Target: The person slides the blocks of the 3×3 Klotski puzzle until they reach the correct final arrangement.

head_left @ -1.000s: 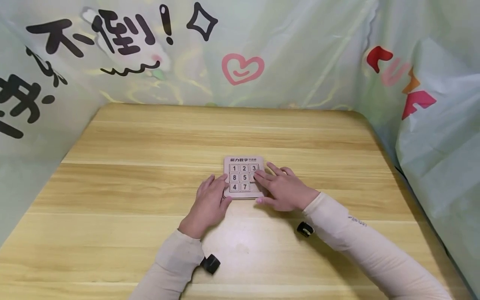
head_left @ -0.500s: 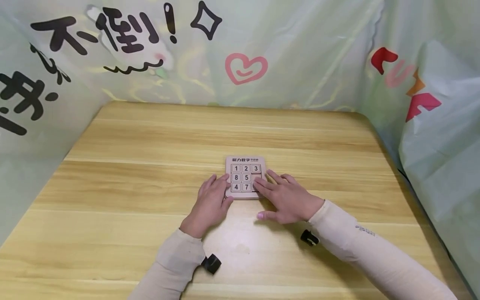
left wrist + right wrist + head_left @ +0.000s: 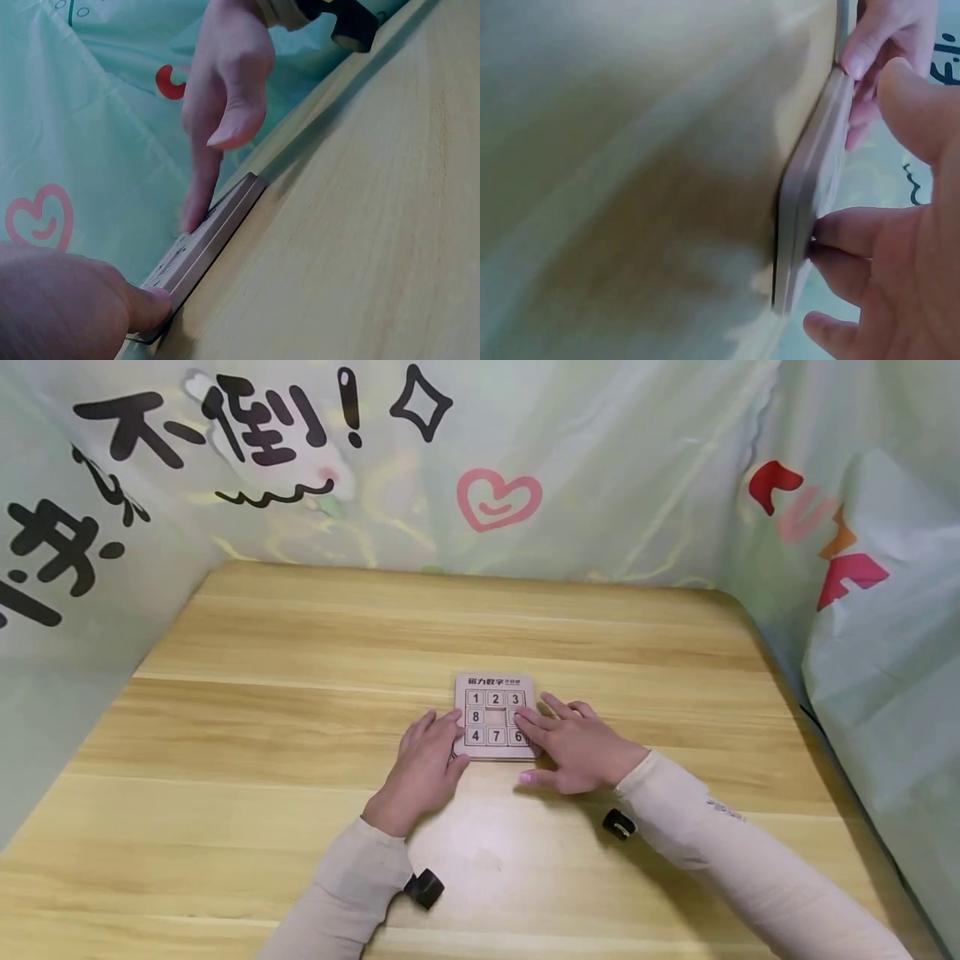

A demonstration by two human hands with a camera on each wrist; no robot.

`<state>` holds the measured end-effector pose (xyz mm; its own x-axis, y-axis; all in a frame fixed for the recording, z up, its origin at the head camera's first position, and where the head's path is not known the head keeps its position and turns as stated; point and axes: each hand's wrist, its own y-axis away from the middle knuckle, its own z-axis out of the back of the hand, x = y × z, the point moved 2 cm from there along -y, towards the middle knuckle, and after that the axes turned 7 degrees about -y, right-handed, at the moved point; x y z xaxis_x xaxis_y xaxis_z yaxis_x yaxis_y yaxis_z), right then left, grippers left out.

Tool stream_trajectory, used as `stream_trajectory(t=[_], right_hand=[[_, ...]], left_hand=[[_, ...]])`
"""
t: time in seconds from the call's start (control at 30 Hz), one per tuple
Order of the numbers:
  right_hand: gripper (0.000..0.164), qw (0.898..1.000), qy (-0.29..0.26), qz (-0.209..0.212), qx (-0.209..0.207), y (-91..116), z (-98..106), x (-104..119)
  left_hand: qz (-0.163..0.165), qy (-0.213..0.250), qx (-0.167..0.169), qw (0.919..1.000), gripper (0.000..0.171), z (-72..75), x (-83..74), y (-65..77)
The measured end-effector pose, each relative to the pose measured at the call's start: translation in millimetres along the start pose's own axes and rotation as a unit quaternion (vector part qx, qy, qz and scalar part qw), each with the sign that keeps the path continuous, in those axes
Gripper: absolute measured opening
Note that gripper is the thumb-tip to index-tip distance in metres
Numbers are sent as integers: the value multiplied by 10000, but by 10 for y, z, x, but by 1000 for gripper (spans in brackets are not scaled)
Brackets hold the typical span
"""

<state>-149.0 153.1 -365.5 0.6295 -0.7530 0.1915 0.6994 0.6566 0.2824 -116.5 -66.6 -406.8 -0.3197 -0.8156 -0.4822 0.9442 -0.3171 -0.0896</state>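
Note:
A wooden sliding number puzzle (image 3: 495, 751) lies flat on the table, with 1, 2, 3 on top, 8 at the middle left, a gap in the centre, and 4, 7, 6 below. My left hand (image 3: 423, 768) grips its left side, thumb at the lower corner and fingers along the edge. Fingertips of my right hand (image 3: 577, 747) touch the middle-right tile and partly cover its number. The right thumb is off the board. In the right wrist view the right fingers reach out nearly straight onto the puzzle's face (image 3: 826, 176).
The wood-grain table (image 3: 300, 635) surrounds the puzzle. Behind it and at both sides hangs a pale green printed sheet (image 3: 630, 468) with black characters and a pink heart. Small black devices (image 3: 425, 888) sit on both wrists.
My right fingers slid the 6 tile down, then moved the 5 tile from the centre to the right. The gap went from lower right to the centre. My left hand stayed on the board.

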Motion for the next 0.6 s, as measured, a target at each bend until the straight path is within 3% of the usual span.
stream_trajectory(t=[0.13, 0.4, 0.6], right_hand=[[85, 9999, -16, 55, -117, -4, 44, 12], [86, 9983, 102, 570, -105, -258, -1, 242], [84, 9988, 139, 456, -112, -244, 11, 204]], left_hand=[[29, -27, 7, 10000, 32, 12, 5, -8], [52, -20, 72, 10000, 32, -20, 1, -12], [94, -80, 91, 9999, 31, -8, 9, -10]])
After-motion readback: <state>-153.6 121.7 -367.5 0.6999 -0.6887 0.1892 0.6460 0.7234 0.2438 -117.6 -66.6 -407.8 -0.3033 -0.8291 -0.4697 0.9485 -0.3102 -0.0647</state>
